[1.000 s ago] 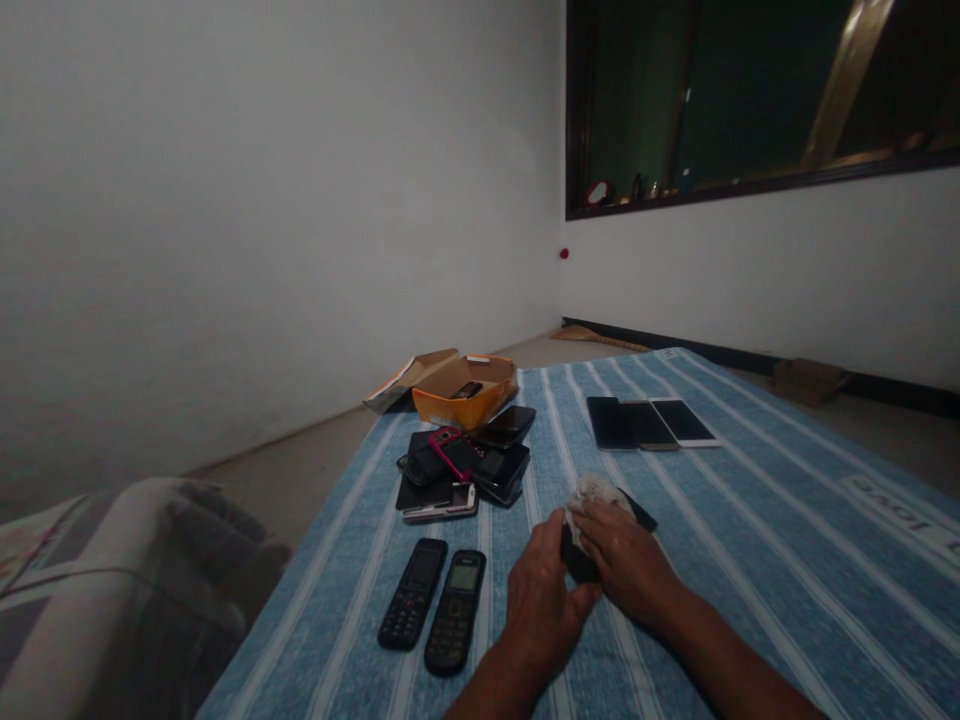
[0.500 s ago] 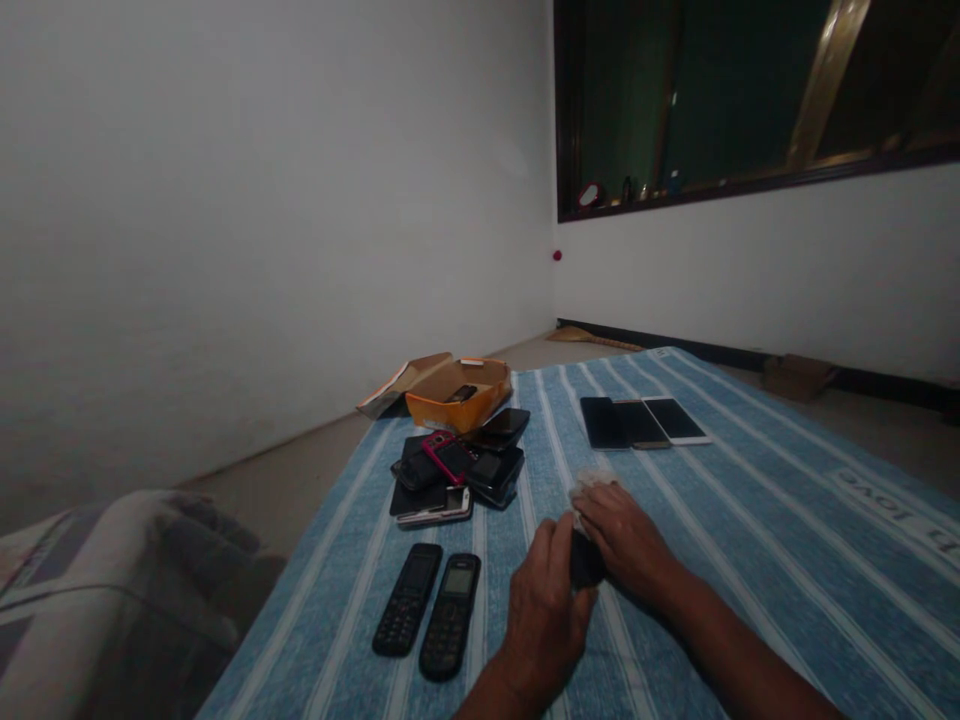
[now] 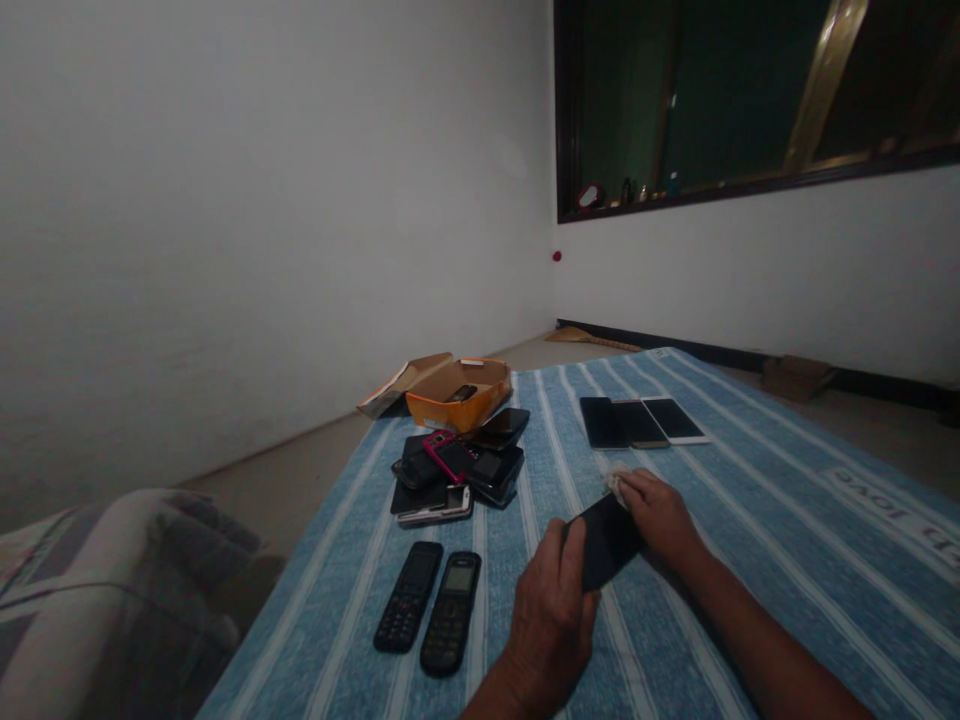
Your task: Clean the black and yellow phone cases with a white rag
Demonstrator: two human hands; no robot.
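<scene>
A black smartphone [image 3: 609,543] is tilted above the striped sheet, its near left edge gripped by my left hand [image 3: 551,610]. At its far right corner my right hand [image 3: 664,515] presses a crumpled whitish tissue or cloth [image 3: 616,482], closed around it. Left of my hands, a black keypad phone [image 3: 409,598] and a second keypad phone [image 3: 451,615] lie side by side. Beyond them is a heap of several phones, among them a pink-framed phone [image 3: 448,455] and a silver-edged phone [image 3: 435,508].
An orange cardboard box [image 3: 450,408] with its lid open stands behind the heap, a small phone [image 3: 463,393] inside. Three smartphones lie in a row at the far right, the end one a white phone [image 3: 675,420]. A blue striped sheet [image 3: 750,560] covers the surface.
My right hand has slid right with the whitish tissue or cloth, from over the smartphone to its far right corner. More of the smartphone's dark face now shows; my left hand keeps its grip.
</scene>
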